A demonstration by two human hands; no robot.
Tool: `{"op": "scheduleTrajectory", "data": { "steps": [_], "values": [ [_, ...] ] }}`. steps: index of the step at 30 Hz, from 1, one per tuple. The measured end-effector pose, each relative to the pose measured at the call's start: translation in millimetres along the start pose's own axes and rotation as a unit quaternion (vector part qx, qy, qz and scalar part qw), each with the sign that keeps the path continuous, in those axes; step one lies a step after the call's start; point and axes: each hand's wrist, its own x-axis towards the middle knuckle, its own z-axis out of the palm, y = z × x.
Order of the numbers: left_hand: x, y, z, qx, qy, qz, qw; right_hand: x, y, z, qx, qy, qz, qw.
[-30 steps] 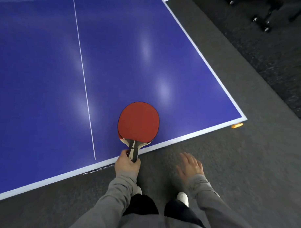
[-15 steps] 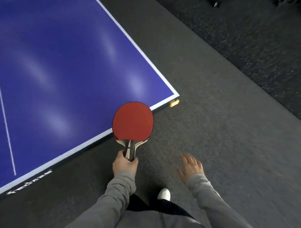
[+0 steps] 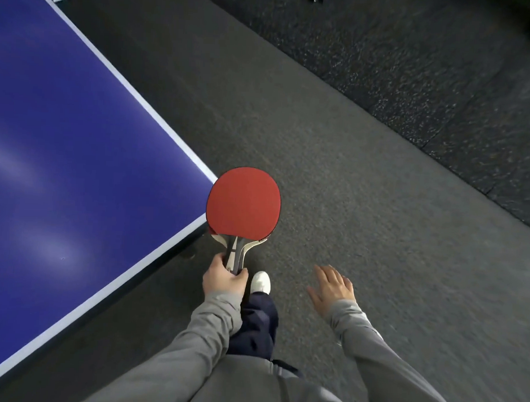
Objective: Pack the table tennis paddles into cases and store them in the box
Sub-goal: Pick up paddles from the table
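Head view, looking straight down: smooth blue table top [image 3: 64, 139] with a crisp white border, glossy enough to carry pale smears of reflected light, its near right corner tucked just behind the paddle [image 3: 243, 201]. That paddle has a rounded blade faced in matte red rubber with a thin dark edge, pale wood showing at the shoulders, and a flared handle striped grey, white and black. Left hand [image 3: 223, 279] has it: fingers and thumb wrapped round the butt of the handle, red face up toward the camera, blade pointing away from the body and held in the air over the table's near right corner and the floor beside it. Right hand [image 3: 330, 285] hangs loose (fingers straight and slightly spread, nothing in it), well apart from the paddle, above the floor. Grey carpet [image 3: 362, 204] underfoot, short and grainy; further out it meets darker speckled matting [image 3: 427, 71] laid in square tiles. Grey sleeves, dark trousers, one white shoe [image 3: 261, 282] just beside the left hand.
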Motion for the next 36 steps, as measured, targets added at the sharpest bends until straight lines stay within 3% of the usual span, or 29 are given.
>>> {"op": "scheduleTrajectory", "data": {
  "steps": [11,18,27,36],
  "values": [
    [145.3,146.5,58.9,-0.035,0.001,-0.034,0.999,189.7,32.5,-129.6,-0.028,0.021,0.006,0.999],
    [225.6,208.8,81.7,-0.039,0.050,-0.097,0.993,313.0,42.7,-200.0,-0.046,-0.024,-0.026,0.998],
    [320.0,300.9,132.4,-0.106,0.165,-0.215,0.957,496.6,30.4,-300.9,-0.098,-0.035,-0.175,0.979],
    [409.3,361.0,122.7,-0.139,0.235,-0.245,0.930,634.3,-36.2,-366.3,-0.178,-0.055,-0.269,0.945]
  ]
}}
